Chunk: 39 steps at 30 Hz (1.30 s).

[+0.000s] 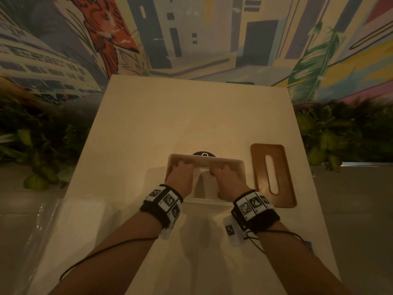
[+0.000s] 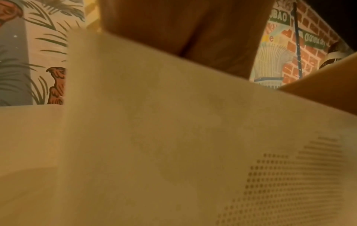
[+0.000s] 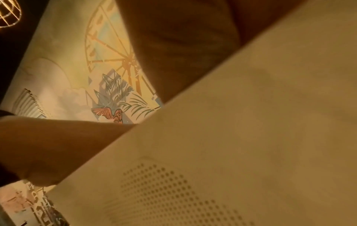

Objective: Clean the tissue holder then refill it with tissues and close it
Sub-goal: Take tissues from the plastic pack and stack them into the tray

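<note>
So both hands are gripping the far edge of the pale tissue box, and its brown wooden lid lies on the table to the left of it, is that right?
Nearly. The head view shows the brown wooden lid lying to the right of the tissue box, not the left. The rest holds: the left hand and right hand both grip the box's far edge, on the table.

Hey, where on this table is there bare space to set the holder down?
The far half of the table, between the wall and the holder, is bare, as is the strip left of the left hand. It is crowded right of the right hand, where the lid lies, and a dark disc sits just behind the holder.
</note>
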Each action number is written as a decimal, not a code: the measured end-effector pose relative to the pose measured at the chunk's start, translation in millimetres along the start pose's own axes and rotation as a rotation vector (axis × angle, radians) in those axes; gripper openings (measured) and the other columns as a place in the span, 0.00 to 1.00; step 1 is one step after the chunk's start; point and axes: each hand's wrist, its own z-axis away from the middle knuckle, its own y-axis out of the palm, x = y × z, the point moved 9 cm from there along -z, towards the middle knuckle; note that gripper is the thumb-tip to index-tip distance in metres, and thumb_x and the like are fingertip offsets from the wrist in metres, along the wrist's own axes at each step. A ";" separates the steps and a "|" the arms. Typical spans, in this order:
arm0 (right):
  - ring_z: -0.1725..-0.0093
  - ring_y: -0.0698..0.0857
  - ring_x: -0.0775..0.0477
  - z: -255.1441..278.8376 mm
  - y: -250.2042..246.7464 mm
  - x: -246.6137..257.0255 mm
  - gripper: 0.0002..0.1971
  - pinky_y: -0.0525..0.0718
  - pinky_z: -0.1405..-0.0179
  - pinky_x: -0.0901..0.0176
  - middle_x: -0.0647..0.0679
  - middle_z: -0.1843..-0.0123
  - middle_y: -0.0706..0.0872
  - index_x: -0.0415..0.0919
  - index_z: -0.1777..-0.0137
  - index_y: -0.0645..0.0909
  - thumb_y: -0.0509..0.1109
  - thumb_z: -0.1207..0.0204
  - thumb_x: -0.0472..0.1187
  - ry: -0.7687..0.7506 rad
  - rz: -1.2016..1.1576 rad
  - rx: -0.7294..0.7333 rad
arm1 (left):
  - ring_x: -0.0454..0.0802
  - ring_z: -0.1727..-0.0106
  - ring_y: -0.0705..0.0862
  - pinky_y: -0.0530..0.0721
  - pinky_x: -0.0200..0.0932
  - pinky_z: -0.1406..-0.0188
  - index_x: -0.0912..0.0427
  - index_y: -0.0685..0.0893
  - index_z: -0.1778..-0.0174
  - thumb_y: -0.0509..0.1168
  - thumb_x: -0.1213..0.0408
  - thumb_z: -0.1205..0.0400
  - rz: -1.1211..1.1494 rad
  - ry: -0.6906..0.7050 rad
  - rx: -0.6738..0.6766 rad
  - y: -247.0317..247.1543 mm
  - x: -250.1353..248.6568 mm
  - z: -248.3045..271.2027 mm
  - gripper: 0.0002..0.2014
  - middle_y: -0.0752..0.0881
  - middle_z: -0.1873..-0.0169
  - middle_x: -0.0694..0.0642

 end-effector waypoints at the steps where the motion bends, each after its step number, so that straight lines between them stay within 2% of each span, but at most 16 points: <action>1: 0.34 0.81 0.42 -0.2 -0.3 2.0 0.24 0.81 0.35 0.54 0.40 0.30 0.78 0.41 0.28 0.73 0.70 0.23 0.30 -0.004 0.021 -0.001 | 0.57 0.35 0.78 0.80 0.51 0.34 0.59 0.75 0.32 0.61 0.72 0.19 -0.008 0.000 0.002 -0.6 -0.7 0.1 0.18 0.78 0.34 0.62; 7: 0.31 0.78 0.46 7.0 -7.2 -3.8 0.24 0.78 0.32 0.57 0.44 0.29 0.77 0.44 0.29 0.74 0.73 0.25 0.33 -0.016 -0.049 0.041 | 0.57 0.36 0.81 0.81 0.50 0.35 0.61 0.75 0.32 0.64 0.71 0.19 0.109 -0.044 0.089 -1.4 5.0 8.8 0.18 0.79 0.34 0.62; 10: 0.32 0.77 0.48 15.9 -24.3 -1.8 0.25 0.75 0.34 0.57 0.48 0.29 0.77 0.47 0.29 0.74 0.76 0.26 0.41 -0.035 -0.129 -0.081 | 0.54 0.31 0.77 0.74 0.42 0.33 0.58 0.70 0.27 0.63 0.66 0.18 0.269 -0.022 0.048 -14.0 7.9 30.5 0.22 0.76 0.29 0.56; 11: 0.35 0.78 0.50 19.9 -31.9 3.4 0.25 0.75 0.35 0.58 0.49 0.31 0.78 0.48 0.31 0.75 0.76 0.26 0.44 -0.056 -0.156 -0.148 | 0.52 0.30 0.76 0.72 0.40 0.32 0.55 0.70 0.26 0.64 0.64 0.18 0.333 -0.032 0.007 -20.7 12.6 41.6 0.23 0.75 0.29 0.54; 13: 0.45 0.79 0.54 30.2 -44.9 23.5 0.22 0.76 0.42 0.63 0.52 0.40 0.81 0.48 0.34 0.78 0.77 0.26 0.45 -0.129 -0.243 -0.258 | 0.50 0.35 0.79 0.77 0.45 0.31 0.51 0.74 0.30 0.67 0.60 0.20 0.475 -0.048 -0.115 -35.4 26.9 67.4 0.21 0.78 0.31 0.52; 14: 0.49 0.80 0.56 35.3 -48.4 37.6 0.20 0.77 0.46 0.65 0.54 0.43 0.82 0.48 0.35 0.79 0.77 0.27 0.45 -0.174 -0.289 -0.282 | 0.48 0.41 0.82 0.82 0.47 0.37 0.51 0.77 0.33 0.69 0.59 0.21 0.544 -0.046 -0.190 -42.5 36.6 82.5 0.19 0.81 0.36 0.51; 16: 0.53 0.82 0.56 42.0 -47.6 69.9 0.18 0.80 0.52 0.67 0.57 0.48 0.83 0.48 0.38 0.81 0.77 0.27 0.45 -0.263 -0.366 -0.281 | 0.43 0.54 0.86 0.87 0.37 0.52 0.52 0.83 0.41 0.72 0.60 0.23 0.655 -0.085 -0.323 -52.3 62.3 117.0 0.15 0.86 0.48 0.48; 19: 0.59 0.84 0.58 44.4 -34.5 126.6 0.11 0.78 0.60 0.76 0.57 0.52 0.86 0.48 0.43 0.84 0.76 0.25 0.42 -0.407 -0.433 -0.248 | 0.36 0.64 0.85 0.79 0.23 0.67 0.50 0.85 0.48 0.74 0.59 0.24 0.712 -0.261 -0.447 -48.7 112.7 172.9 0.10 0.87 0.57 0.43; 21: 0.63 0.83 0.57 43.1 -20.8 167.0 0.07 0.76 0.62 0.78 0.57 0.55 0.86 0.45 0.46 0.85 0.73 0.23 0.40 -0.494 -0.448 -0.209 | 0.34 0.68 0.83 0.74 0.20 0.68 0.49 0.86 0.52 0.74 0.59 0.25 0.695 -0.403 -0.538 -39.9 146.5 209.0 0.07 0.88 0.59 0.40; 23: 0.64 0.81 0.56 39.2 -2.5 205.3 0.06 0.75 0.61 0.76 0.55 0.55 0.85 0.44 0.46 0.85 0.70 0.21 0.39 -0.565 -0.432 -0.151 | 0.36 0.71 0.82 0.73 0.22 0.68 0.47 0.87 0.55 0.74 0.59 0.25 0.683 -0.539 -0.626 -29.0 175.8 241.7 0.05 0.88 0.60 0.39; 26: 0.59 0.79 0.58 29.5 22.7 253.9 0.07 0.75 0.55 0.69 0.50 0.51 0.88 0.41 0.44 0.84 0.68 0.19 0.38 -0.645 -0.374 -0.082 | 0.42 0.69 0.81 0.71 0.26 0.62 0.49 0.86 0.52 0.73 0.61 0.24 0.671 -0.720 -0.688 -4.9 208.0 280.2 0.07 0.87 0.53 0.43; 29: 0.46 0.82 0.50 14.6 42.9 291.1 0.11 0.78 0.43 0.61 0.44 0.42 0.87 0.38 0.39 0.83 0.63 0.17 0.34 -0.665 -0.301 -0.004 | 0.51 0.57 0.84 0.79 0.40 0.48 0.48 0.84 0.47 0.71 0.60 0.22 0.642 -0.836 -0.667 18.8 226.9 299.1 0.09 0.85 0.46 0.47; 31: 0.36 0.80 0.44 2.6 56.3 308.7 0.14 0.76 0.35 0.55 0.42 0.36 0.84 0.38 0.34 0.80 0.60 0.16 0.33 -0.637 -0.198 0.043 | 0.51 0.47 0.84 0.77 0.42 0.47 0.49 0.83 0.43 0.69 0.59 0.21 0.618 -0.896 -0.644 26.6 233.8 305.4 0.11 0.83 0.42 0.49; 33: 0.31 0.77 0.42 -9.1 67.2 319.2 0.17 0.72 0.30 0.54 0.42 0.30 0.80 0.39 0.29 0.76 0.60 0.16 0.34 -0.598 -0.107 0.082 | 0.50 0.42 0.83 0.78 0.44 0.46 0.50 0.82 0.39 0.68 0.58 0.20 0.584 -0.941 -0.608 31.0 237.9 308.2 0.14 0.82 0.38 0.50; 35: 0.29 0.74 0.40 -17.8 76.7 325.8 0.19 0.71 0.29 0.51 0.40 0.28 0.76 0.39 0.26 0.71 0.60 0.16 0.37 -0.559 0.002 0.131 | 0.50 0.42 0.83 0.80 0.47 0.44 0.49 0.81 0.36 0.68 0.57 0.20 0.572 -0.965 -0.550 36.0 241.1 308.6 0.16 0.81 0.37 0.49; 39: 0.31 0.77 0.38 -26.2 85.1 336.8 0.22 0.75 0.32 0.47 0.39 0.29 0.75 0.38 0.26 0.67 0.63 0.17 0.46 -0.495 0.160 0.176 | 0.50 0.43 0.83 0.84 0.49 0.44 0.48 0.79 0.36 0.66 0.54 0.20 0.548 -0.963 -0.455 45.5 245.7 305.9 0.17 0.77 0.33 0.47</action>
